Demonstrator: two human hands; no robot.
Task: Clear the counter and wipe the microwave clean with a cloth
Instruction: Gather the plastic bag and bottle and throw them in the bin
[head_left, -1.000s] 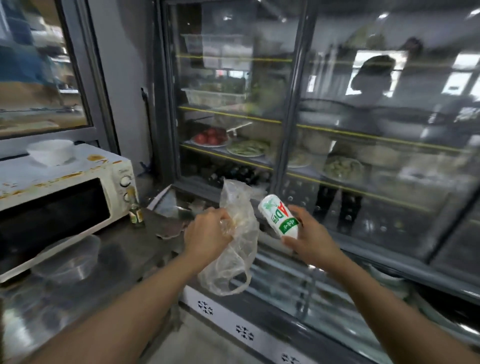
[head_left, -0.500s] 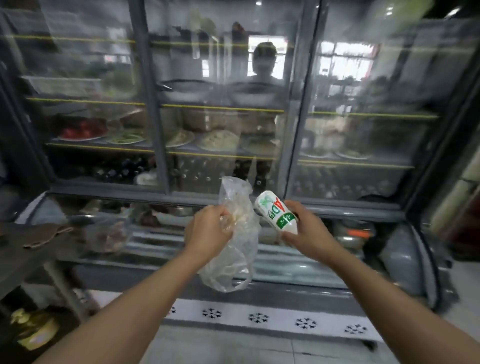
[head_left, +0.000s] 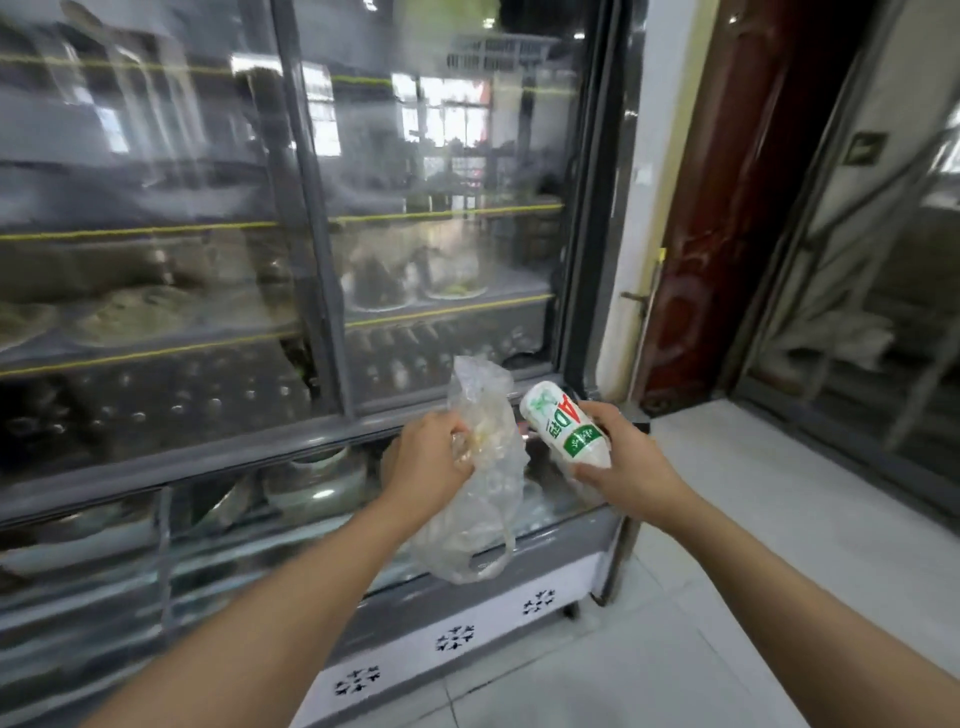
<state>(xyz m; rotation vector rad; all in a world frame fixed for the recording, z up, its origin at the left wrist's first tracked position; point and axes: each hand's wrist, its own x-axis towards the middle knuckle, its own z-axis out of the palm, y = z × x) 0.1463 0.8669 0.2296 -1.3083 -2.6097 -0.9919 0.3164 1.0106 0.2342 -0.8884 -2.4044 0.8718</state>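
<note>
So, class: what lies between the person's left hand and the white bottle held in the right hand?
In the head view, the clear plastic bag gripped by the left hand hangs between it and the bottle.

Two bare hands are in view: the left hand (head_left: 426, 460) and the right hand (head_left: 631, 462). One crumpled clear plastic bag (head_left: 480, 493) and one white drink bottle with a green label (head_left: 563, 423) are held up. One glass-door display fridge (head_left: 311, 260) stands behind, bearing three snowflake marks (head_left: 455, 637) on its white base panel. One dark red door (head_left: 727, 208) stands at right.
</note>
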